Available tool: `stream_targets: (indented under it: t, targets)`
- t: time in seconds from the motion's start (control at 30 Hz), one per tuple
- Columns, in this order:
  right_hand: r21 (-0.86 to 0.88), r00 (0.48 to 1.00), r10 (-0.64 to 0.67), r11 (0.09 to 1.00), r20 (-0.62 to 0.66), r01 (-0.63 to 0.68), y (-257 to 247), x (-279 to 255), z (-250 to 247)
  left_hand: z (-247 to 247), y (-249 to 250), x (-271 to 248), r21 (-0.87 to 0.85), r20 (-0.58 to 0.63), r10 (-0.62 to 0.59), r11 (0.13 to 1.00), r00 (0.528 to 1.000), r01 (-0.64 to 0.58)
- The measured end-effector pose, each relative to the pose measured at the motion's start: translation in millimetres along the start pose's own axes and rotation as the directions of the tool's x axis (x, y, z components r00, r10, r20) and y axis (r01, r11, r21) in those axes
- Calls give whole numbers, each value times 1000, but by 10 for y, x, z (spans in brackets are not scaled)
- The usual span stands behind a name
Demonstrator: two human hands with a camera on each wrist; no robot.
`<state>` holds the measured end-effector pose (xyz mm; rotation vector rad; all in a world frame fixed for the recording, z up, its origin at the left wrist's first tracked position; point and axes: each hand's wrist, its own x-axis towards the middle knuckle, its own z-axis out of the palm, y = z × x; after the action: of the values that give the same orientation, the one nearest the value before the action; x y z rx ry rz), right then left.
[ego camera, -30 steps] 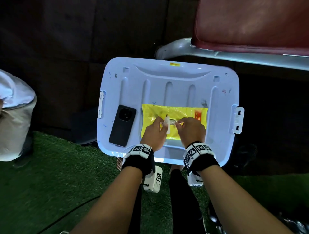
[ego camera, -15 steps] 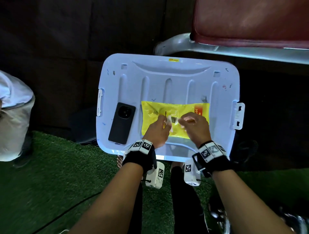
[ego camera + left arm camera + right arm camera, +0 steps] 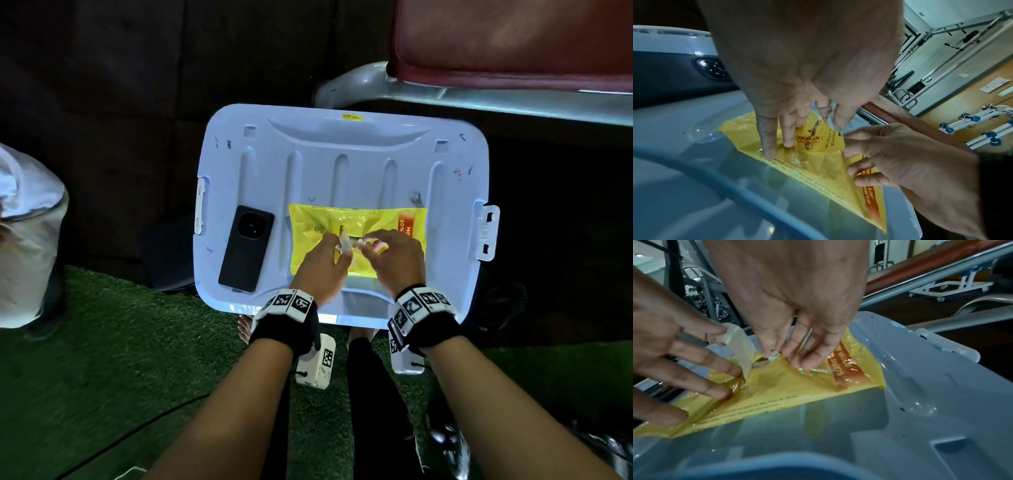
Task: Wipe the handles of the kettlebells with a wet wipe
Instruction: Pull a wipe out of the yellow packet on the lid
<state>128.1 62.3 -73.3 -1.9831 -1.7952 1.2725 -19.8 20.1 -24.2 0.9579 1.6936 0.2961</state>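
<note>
A yellow wet wipe pack [image 3: 383, 219] lies flat on a pale plastic bin lid [image 3: 342, 164]. My left hand [image 3: 337, 245] pinches the peeled-back translucent seal flap [image 3: 740, 344] between thumb and forefinger. Its other fingers [image 3: 766, 146] press down on the pack [image 3: 818, 162]. My right hand [image 3: 373, 245] is just right of it, thumb and forefinger pinching a white wet wipe corner [image 3: 772, 356] at the pack's opening. No kettlebell is in view.
A dark phone [image 3: 246, 248] lies on the lid left of the pack. A red padded bench on a metal frame [image 3: 513, 41] stands behind. A pale bag [image 3: 24, 240] sits at the left, on green turf [image 3: 102, 359].
My right wrist has swung out to the right while its fingers stay at the pack's opening. The left hand keeps the flap lifted in nearly the same spot.
</note>
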Motion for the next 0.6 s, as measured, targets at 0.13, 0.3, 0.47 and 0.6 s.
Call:
stream_targets:
  t: [0.13, 0.3, 0.47, 0.6]
  targets:
    - [-25, 1000, -21, 999, 14, 21, -12, 61, 107, 9, -36, 12, 9, 18, 0, 1000, 1000, -1]
    - [181, 974, -22, 983, 227, -20, -80, 94, 68, 33, -85, 68, 27, 45, -46, 999, 998, 45]
    - [518, 948, 67, 824, 313, -229, -139, 70, -111, 63, -160, 89, 33, 52, -34, 999, 998, 32]
    - [739, 937, 107, 588, 331, -328, -200, 3, -229, 99, -213, 93, -35, 27, -49, 998, 998, 50]
